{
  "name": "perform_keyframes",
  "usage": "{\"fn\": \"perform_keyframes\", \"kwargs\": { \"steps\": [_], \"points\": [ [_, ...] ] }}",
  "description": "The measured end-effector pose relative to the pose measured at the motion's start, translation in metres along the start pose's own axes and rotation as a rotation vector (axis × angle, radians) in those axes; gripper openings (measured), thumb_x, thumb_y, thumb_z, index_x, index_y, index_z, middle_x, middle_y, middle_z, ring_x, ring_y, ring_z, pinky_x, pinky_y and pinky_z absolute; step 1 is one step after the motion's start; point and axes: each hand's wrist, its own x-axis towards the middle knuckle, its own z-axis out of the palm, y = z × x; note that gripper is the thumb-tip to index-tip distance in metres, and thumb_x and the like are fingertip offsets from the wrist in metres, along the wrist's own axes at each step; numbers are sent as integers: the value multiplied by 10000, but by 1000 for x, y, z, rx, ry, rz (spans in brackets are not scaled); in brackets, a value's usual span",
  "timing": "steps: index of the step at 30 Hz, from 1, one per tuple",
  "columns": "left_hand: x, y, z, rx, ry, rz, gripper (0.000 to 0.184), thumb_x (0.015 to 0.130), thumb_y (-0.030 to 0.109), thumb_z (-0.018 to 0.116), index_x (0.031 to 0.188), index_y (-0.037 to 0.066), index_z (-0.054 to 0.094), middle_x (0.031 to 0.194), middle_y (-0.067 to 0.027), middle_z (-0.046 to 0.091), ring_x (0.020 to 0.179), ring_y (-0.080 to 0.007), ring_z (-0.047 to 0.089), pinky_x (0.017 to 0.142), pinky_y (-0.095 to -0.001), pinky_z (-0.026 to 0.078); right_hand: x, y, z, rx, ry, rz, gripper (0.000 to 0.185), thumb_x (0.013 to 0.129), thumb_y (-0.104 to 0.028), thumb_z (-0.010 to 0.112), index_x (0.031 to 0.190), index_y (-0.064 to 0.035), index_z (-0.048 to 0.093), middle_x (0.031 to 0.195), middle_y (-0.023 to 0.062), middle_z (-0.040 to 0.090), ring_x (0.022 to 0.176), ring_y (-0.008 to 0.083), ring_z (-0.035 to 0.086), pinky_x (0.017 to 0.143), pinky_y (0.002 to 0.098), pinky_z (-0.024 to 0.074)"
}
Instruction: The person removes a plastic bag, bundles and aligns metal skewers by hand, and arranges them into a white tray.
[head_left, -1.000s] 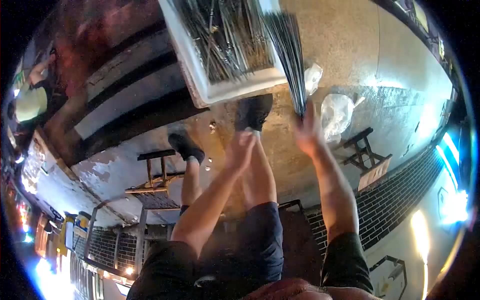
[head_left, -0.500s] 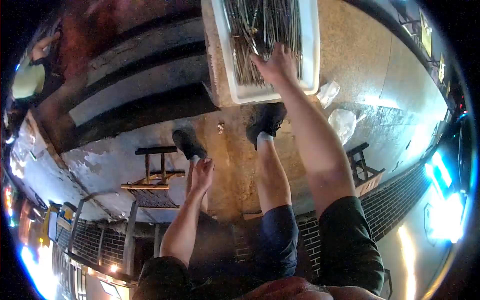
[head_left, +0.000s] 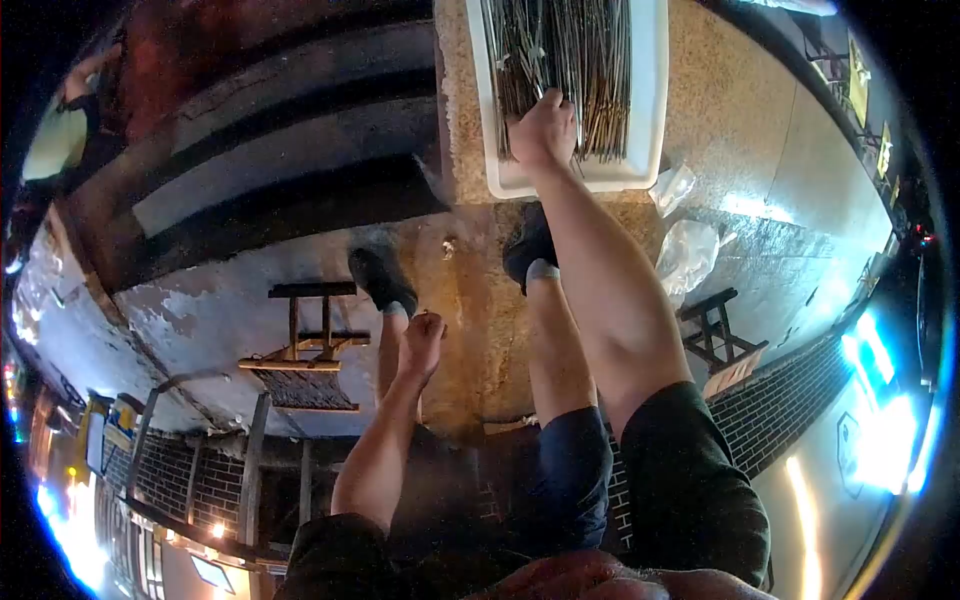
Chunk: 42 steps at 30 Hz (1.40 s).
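A white tray [head_left: 655,110] full of long thin metal sticks [head_left: 605,80] lies at the top centre. Over the tray's near left part, my right hand [head_left: 545,132] has its fingers closed on some of the sticks. My left hand [head_left: 423,345] is held low over the floor beside my leg, its fingers curled together. Whatever it may hold is too small to make out.
Two folding stools stand on the floor, one on the left [head_left: 315,345] and one on the right [head_left: 722,335]. Clear plastic bags [head_left: 688,255] lie right of the tray. Dark steps [head_left: 290,200] are at the left, where another person [head_left: 58,140] shows at the edge.
The bundle of sticks seen in my right hand a second ago is gone from view. That hand moved left to the tray and closed. My left hand dropped away from it, down and left.
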Motion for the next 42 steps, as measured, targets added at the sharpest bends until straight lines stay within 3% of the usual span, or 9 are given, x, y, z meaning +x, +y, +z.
{"fn": "perform_keyframes", "kwargs": {
  "steps": [6, 7, 19, 26, 30, 32, 37, 40, 42],
  "points": [
    [10, -25, 7, -71, -6, -95, 383, 867, 405, 531, 848, 26, 590, 839, -123, 607, 805, -230, 593, 738, -357, 442, 10, -3, 13, 16, 72, -3, 707, 696, -441, 751, 1112, 28, 423, 1081, 229, 518, 1027, 344, 538, 852, 418, 485],
    [10, -24, 6, -78, -8, -73, 383, 868, 397, 530, 834, 20, 590, 839, -121, 610, 805, -225, 592, 738, -353, 441, 7, -10, -11, 75, -117, 65, 860, 737, -470, 705, 1290, 67, 324, 1256, 280, 430, 1067, 351, 523, 869, 403, 467],
    [-14, 24, -7, -51, 4, 8, 374, 900, 361, 517, 794, 9, 588, 787, -96, 608, 748, -178, 584, 704, -330, 443, 13, -14, -14, 23, -157, 13, 648, 777, -400, 693, 1165, 44, 426, 1100, 235, 550, 1003, 337, 577, 832, 395, 521],
    [-9, -16, 3, -221, -2, 10, 317, 917, 313, 517, 937, 2, 578, 855, -74, 604, 809, -171, 567, 754, -325, 444, 41, 2, 10, 308, -394, 8, 760, 792, -304, 693, 1301, 99, 299, 1267, 280, 422, 1143, 349, 477, 917, 401, 440],
    [5, -49, 5, -247, -4, -7, 299, 910, 296, 525, 867, 2, 558, 801, -59, 586, 768, -158, 547, 728, -314, 436, 63, 26, 50, 51, -77, -154, 556, 743, -383, 724, 1054, 36, 534, 1018, 198, 617, 886, 310, 631, 756, 396, 536],
    [-5, -42, 1, -211, 4, -13, 300, 907, 294, 525, 841, 3, 562, 780, -56, 584, 752, -157, 546, 716, -308, 435, 52, 21, 12, 346, -299, -42, 520, 755, -158, 698, 1134, 83, 436, 815, 127, 582, 631, 185, 566, 515, 380, 462],
    [-31, 18, -19, -165, 30, -24, 304, 898, 293, 519, 812, 7, 579, 738, -49, 586, 728, -156, 551, 699, -296, 435, 47, 28, -19, 523, -478, -90, 678, 753, -327, 694, 1195, 110, 421, 934, 233, 604, 833, 280, 626, 726, 397, 534],
    [-34, 14, -21, -187, 56, -3, 311, 896, 304, 516, 836, 8, 590, 740, -53, 591, 745, -158, 561, 717, -298, 442, 48, 25, -13, 634, -456, -126, 386, 768, -200, 646, 1025, 48, 500, 813, 106, 585, 687, 222, 547, 615, 395, 461],
    [-33, 16, -23, -49, 74, 23, 317, 895, 310, 515, 861, 6, 597, 760, -60, 601, 764, -164, 569, 735, -301, 446, 41, 11, -16, 500, -382, 20, 579, 750, -239, 715, 1161, 68, 448, 1019, 201, 574, 862, 281, 576, 722, 409, 486]
  ]
}}
